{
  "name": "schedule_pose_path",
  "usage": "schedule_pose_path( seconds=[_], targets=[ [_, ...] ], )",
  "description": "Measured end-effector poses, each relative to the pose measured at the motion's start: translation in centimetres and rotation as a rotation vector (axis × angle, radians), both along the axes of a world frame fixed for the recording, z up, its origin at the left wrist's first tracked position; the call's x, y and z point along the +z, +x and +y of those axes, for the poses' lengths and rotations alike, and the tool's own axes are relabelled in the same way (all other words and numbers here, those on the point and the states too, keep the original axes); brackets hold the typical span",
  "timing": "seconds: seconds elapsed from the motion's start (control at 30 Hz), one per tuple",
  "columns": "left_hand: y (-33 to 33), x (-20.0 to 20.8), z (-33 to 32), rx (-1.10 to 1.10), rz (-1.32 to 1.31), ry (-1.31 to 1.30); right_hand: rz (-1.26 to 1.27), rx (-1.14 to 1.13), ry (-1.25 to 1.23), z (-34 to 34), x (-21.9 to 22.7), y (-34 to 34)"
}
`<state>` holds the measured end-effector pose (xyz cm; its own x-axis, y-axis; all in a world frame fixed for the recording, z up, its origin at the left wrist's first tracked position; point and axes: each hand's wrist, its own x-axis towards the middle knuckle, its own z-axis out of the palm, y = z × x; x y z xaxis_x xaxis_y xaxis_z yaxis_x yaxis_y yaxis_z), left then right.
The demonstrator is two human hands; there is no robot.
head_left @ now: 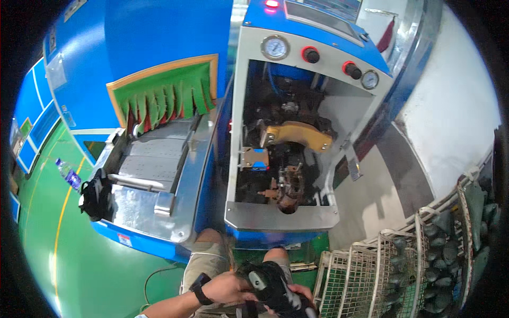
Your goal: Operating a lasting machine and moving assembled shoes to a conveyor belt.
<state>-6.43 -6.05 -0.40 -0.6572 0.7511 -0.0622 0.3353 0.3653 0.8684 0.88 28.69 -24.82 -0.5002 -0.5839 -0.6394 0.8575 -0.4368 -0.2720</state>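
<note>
Head view: above the lap, the person's right hand [302,293] grasps a black shoe with pale markings [277,287]. The left hand [225,289] meets its side, fingertips hidden, so I cannot tell its grip. The shoe could slip toward the glossy green floor [124,270] if the right hand loosens; a careless nudge could topple the black, shoe-like item [97,199] at the silver metal conveyor's edge [135,204].

Wide fisheye from the head, facing down, hands [225,289] near.

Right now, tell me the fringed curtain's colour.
The fringed curtain is mostly green; see the head view.
</note>
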Motion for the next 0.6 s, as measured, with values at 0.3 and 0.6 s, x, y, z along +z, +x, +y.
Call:
schedule_pose_path(
  seconds=[0.3, 0.6],
  targets=[
    [-1.0, 7.8, 3.3, 0.320, -0.839, 0.641, 1.446, -0.220, 0.986, -6.7, 40.3, -14.3],
    [-12.0, 6.2, 5.2, 0.390, -1.099, 1.021, 1.550, 0.138, 1.454, -10.0, 47.5, -27.0]
  ],
)
